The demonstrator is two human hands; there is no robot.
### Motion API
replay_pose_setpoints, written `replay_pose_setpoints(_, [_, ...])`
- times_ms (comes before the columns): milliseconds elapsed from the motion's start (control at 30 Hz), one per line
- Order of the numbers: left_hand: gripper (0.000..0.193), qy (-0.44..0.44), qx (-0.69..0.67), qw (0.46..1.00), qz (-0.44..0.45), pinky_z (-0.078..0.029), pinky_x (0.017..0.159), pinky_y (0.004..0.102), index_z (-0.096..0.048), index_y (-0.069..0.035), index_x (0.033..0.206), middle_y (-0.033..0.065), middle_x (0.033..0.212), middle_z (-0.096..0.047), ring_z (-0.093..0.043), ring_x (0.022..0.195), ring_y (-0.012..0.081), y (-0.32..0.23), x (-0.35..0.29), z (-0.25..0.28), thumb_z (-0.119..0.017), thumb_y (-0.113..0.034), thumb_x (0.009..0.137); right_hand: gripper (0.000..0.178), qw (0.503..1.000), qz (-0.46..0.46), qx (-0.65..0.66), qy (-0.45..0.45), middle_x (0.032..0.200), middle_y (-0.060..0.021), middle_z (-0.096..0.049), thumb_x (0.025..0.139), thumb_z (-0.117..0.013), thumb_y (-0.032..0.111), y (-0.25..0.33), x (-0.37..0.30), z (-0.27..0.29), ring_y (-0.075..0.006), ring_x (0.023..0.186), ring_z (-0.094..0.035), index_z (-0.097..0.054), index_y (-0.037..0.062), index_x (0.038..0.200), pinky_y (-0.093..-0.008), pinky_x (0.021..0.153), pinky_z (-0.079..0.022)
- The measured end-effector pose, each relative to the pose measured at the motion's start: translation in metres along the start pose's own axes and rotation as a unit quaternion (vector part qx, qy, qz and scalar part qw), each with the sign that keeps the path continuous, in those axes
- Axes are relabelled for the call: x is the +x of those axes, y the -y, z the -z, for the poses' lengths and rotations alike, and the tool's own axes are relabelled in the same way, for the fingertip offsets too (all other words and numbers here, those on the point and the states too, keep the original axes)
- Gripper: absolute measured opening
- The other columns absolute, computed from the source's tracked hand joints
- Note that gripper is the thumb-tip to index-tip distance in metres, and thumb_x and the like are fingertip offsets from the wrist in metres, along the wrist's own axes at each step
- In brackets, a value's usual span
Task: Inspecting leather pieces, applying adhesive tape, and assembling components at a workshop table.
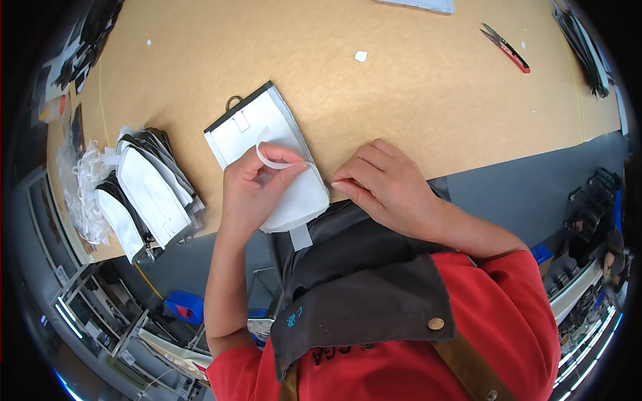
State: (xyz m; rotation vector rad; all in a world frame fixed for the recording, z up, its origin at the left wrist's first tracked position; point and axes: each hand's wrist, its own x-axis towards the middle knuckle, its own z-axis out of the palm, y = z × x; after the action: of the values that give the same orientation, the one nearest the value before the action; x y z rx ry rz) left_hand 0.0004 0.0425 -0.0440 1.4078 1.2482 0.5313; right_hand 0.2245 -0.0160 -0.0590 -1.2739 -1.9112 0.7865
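A long flat white piece (267, 123) with dark edging lies slanted at the table's front edge, a metal ring (233, 102) at its far end. Its rounded near end hangs over the edge toward my apron, with a pale tab (301, 237) sticking out below. My left hand (247, 190) rests over this piece, thumb and forefinger closed on a narrow white strip (269, 161) that curls up in an arc. Beside the piece's right edge is my right hand (391, 187), its thumb and fingertips pinched together. Anything between those fingertips is too small to make out.
Stacks of similar white and black pieces (150, 190) sit at the left, next to a tangle of white strips (90, 190). Red-and-black handled snips (506, 49) lie far right. A white scrap (361, 56) is on the brown table (428, 100). Dark pieces (580, 50) lie at the right end.
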Motion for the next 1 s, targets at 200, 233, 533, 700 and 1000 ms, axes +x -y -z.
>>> replay_pose_setpoints(200, [0.009,0.010,0.021,1.000,-0.008,-0.050,0.071,0.0221,-0.066,-0.003,0.093,0.0006,0.090,-0.068,-0.062,0.079,0.0065,-0.002,-0.001,0.000,-0.071,0.001,0.086,0.024,0.997,-0.017,-0.077,0.021,0.073,-0.0009,-0.055,0.075,-0.078,0.023,0.014,0.009,-0.005,-0.0208,0.077,-0.054,-0.058,0.0115,0.074,-0.0345,0.072,-0.039])
replay_pose_setpoints(233, [0.010,0.016,0.036,0.999,-0.010,-0.050,0.072,0.0223,-0.065,-0.002,0.095,0.0018,0.090,-0.067,-0.061,0.082,0.0069,-0.003,-0.001,0.000,-0.069,0.002,0.087,0.024,0.996,-0.019,-0.080,0.020,0.073,-0.0006,-0.055,0.075,-0.078,0.023,0.014,0.009,-0.005,-0.0205,0.076,-0.054,-0.058,0.0118,0.073,-0.0343,0.073,-0.039])
replay_pose_setpoints(533, [0.010,0.023,0.043,0.999,-0.018,-0.051,0.072,0.0230,-0.065,-0.001,0.095,0.0016,0.090,-0.067,-0.062,0.081,0.0073,-0.002,-0.001,-0.002,-0.070,0.002,0.086,0.015,0.994,-0.034,-0.105,0.010,0.073,-0.0020,-0.055,0.073,-0.071,0.013,0.018,0.012,-0.015,-0.0211,0.076,-0.053,-0.057,0.0105,0.072,-0.0352,0.074,-0.036])
replay_pose_setpoints(700, [0.011,0.029,0.037,0.998,-0.030,-0.051,0.073,0.0229,-0.064,-0.001,0.095,0.0016,0.091,-0.066,-0.061,0.082,0.0073,-0.003,-0.001,-0.003,-0.070,0.002,0.087,0.013,0.992,-0.032,-0.117,0.045,0.076,-0.0031,-0.058,0.075,-0.070,0.018,0.019,0.012,-0.011,-0.0214,0.081,-0.055,-0.060,0.0091,0.076,-0.0367,0.078,-0.038])
replay_pose_setpoints(1000, [0.011,0.032,0.045,0.998,-0.032,-0.050,0.073,0.0227,-0.065,-0.002,0.095,0.0016,0.091,-0.066,-0.061,0.082,0.0073,-0.002,0.000,-0.003,-0.071,0.001,0.086,0.026,0.999,0.012,-0.032,0.040,0.089,0.0005,-0.060,0.079,-0.069,0.017,-0.002,-0.006,0.015,-0.0194,0.086,-0.058,-0.069,0.0161,0.105,-0.0338,0.080,-0.041])
